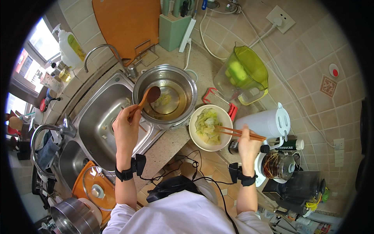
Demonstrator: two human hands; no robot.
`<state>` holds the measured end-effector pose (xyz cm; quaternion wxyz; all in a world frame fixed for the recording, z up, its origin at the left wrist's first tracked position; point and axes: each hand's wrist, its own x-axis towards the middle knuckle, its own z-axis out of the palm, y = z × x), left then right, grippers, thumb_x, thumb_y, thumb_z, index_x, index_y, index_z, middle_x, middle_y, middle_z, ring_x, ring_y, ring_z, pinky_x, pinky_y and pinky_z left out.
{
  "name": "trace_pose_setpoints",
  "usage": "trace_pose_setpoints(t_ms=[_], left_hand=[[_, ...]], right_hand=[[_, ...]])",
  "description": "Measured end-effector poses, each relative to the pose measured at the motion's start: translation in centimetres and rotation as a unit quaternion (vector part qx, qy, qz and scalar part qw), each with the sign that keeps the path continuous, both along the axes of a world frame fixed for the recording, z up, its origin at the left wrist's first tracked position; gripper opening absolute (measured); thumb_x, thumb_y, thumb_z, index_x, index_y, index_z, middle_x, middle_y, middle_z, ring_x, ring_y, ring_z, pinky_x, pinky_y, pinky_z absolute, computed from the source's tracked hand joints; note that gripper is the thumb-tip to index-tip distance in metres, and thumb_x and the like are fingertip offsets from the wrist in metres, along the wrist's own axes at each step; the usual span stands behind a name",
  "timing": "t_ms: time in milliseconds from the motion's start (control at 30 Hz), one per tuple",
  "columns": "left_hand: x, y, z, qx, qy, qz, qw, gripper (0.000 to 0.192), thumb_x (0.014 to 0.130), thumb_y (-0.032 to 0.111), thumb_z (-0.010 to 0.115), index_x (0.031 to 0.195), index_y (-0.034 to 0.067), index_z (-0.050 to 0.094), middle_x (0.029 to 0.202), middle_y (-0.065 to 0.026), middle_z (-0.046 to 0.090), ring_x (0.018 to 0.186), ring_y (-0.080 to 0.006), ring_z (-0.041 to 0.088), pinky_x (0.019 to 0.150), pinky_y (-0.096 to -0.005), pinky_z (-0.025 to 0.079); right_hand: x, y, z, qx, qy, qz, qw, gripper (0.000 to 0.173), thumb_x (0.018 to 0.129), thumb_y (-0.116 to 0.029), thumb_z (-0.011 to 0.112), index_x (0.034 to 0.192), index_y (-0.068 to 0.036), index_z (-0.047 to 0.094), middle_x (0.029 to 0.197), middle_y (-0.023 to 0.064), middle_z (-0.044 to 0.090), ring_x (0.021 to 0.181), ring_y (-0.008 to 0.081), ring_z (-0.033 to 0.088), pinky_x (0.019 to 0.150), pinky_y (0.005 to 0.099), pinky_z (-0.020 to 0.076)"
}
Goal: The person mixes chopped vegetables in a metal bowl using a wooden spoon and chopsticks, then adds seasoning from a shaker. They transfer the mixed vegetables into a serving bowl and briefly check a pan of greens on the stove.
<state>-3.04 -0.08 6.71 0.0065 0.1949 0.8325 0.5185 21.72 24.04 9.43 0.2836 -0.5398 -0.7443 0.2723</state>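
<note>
My left hand (127,120) grips a wooden spoon (152,95), its dark bowl held over a stainless steel pot (192,99). Yellowish liquid and a few pale green pieces of food lie in the pot. A thin wooden stick, perhaps a chopstick, shows behind my left hand. In my right hand (248,143) is a pair of wooden chopsticks (233,131), their tips in cooked cabbage-like vegetable (208,127). That food fills the middle of a cream bowl (194,139), which sits right of the pot near the counter's edge.
A double sink (99,137) with a curved faucet (43,128) lies at left. Right of the bowl stand a white pitcher (260,122), a green-yellow clear pitcher (248,76) and a red-handled tool (233,111). A glass lid (98,190) rests on an orange board. Black cables hang before me.
</note>
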Motion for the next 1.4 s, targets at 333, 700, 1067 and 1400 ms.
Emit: trace_pose_setpoints(t_ms=[333,700,1067,1400], left_hand=[[-0.1,-0.1,-0.3,0.021,0.057,0.021,0.998,0.017,0.089,0.005,0.067,0.104,-0.002,0.067,0.087,-0.0134,0.067,0.071,-0.0193,0.067,0.066,-0.0286,0.052],[0.1,-0.2,0.2,0.018,0.064,0.025,0.997,0.017,0.09,0.005,0.066,0.105,-0.002,0.067,0.089,-0.0133,0.068,0.072,-0.0194,0.069,0.065,-0.0286,0.053],[-0.6,-0.6,0.6,-0.012,0.018,0.026,0.999,0.02,0.091,0.004,0.066,0.109,-0.004,0.066,0.095,-0.0117,0.069,0.084,-0.0178,0.071,0.074,-0.027,0.056],[-1.3,-0.2,0.1,-0.031,0.01,0.022,0.999,0.02,0.092,0.004,0.066,0.11,-0.003,0.066,0.095,-0.0114,0.069,0.085,-0.0177,0.071,0.074,-0.0271,0.056]], right_hand=[[-6.3,-2.4,4.3,0.064,0.11,0.344,0.93,0.018,0.091,-0.018,0.067,0.093,0.0,0.072,0.082,0.0126,0.068,0.071,0.0224,0.063,0.068,0.0309,0.0498],[-18.0,-2.2,-5.0,0.068,0.142,0.405,0.901,0.019,0.091,-0.017,0.067,0.082,-0.001,0.067,0.067,0.0118,0.061,0.056,0.0237,0.062,0.054,0.0314,0.0463],[-13.7,-4.6,-1.2,-0.175,0.053,0.405,0.896,0.032,0.097,-0.031,0.061,0.094,-0.001,0.071,0.081,0.0125,0.061,0.068,0.0254,0.061,0.064,0.035,0.0477],[-14.3,-6.1,-3.3,0.028,0.06,0.513,0.856,0.011,0.087,-0.008,0.064,0.08,0.0,0.063,0.071,0.015,0.058,0.058,0.0351,0.059,0.052,0.0402,0.0489]])
